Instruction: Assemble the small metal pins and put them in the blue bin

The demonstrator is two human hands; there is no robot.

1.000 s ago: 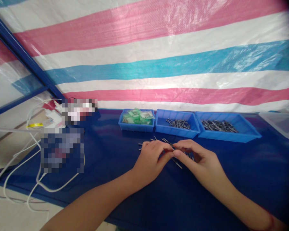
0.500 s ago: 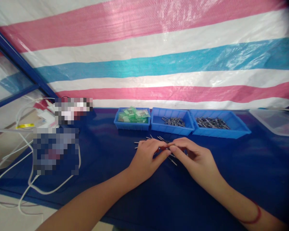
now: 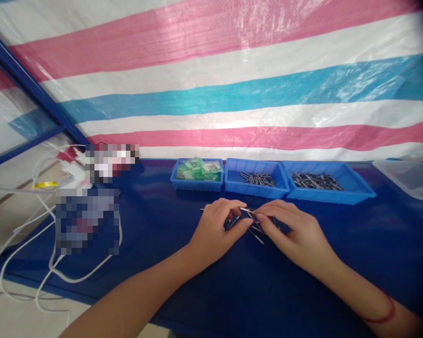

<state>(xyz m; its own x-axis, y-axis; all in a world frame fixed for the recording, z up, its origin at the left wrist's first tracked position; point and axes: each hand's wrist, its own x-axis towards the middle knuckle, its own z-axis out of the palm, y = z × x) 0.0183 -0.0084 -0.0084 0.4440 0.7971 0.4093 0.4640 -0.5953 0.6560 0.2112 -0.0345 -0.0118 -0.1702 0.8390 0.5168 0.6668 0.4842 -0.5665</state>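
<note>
My left hand (image 3: 216,227) and my right hand (image 3: 292,230) rest close together on the blue table cloth (image 3: 183,277), fingertips nearly touching. Between them lies a small pile of thin metal pins (image 3: 250,221). The fingers of my left hand are curled and pinch several pins. On the other side, my right hand's thumb and forefinger close on a pin at the pile. Behind the hands stand three blue bins: one with green packets (image 3: 197,170), a middle bin (image 3: 255,178) with a few pins, and a right bin (image 3: 319,181) with many pins.
White cables (image 3: 56,267) trail off the table's left edge beside blurred-out items. A clear plastic tray (image 3: 409,176) sits at the far right. A striped pink, white and blue tarp (image 3: 232,94) hangs right behind the bins.
Both hands stayed at the pin pile. The left fingers lifted and gathered pins, and the right fingers shifted slightly over the pile. The view moved a little.
</note>
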